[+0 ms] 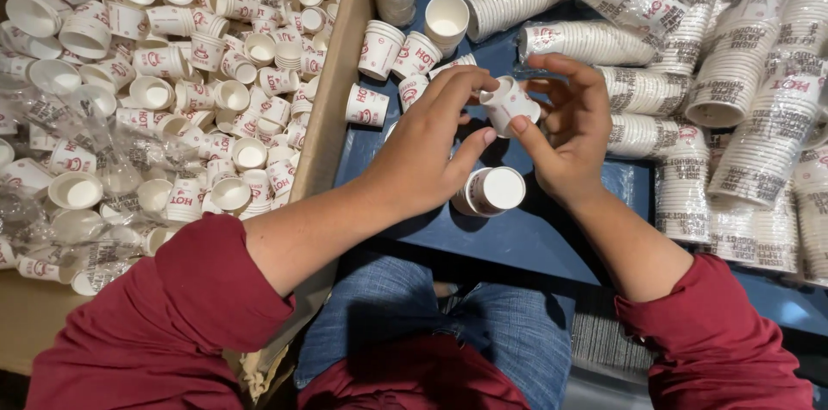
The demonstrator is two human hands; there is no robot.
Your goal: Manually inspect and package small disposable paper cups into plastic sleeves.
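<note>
- On the left of the scene, a large cardboard box (332, 108) takes up the whole side; it is heaped with loose small white paper cups (172, 74) printed in red, lying at every angle, with crumpled clear plastic wrap (52, 125) among them on its near side.
- Under everything at centre, a dark blue worktop (517, 237) shows between the box and the stacks.
- On the right, long sleeves of nested paper cups in printed clear plastic (742, 91) lie side by side and over one another, from the far edge down to the near right.
- At the near edge, the person's lap in blue jeans (448, 324) and two dark red sleeves (164, 324) fill the bottom of the view.
- Above the worktop's centre, the left hand (423, 151) is half curled, its fingertips pinching the left side of the held paper cup (509, 104).
- Just right of it, the right hand (573, 134) cups loosely, thumb and fingers closed on the same cup from the right and far side.
- The held paper cup lies tilted between both hands, lifted clear of the worktop.
- Just near the hands, a short stack of cups (492, 192) lies on its side on the worktop.
- Far of the hands, a few loose cups (405, 52) rest beside the box wall.
</note>
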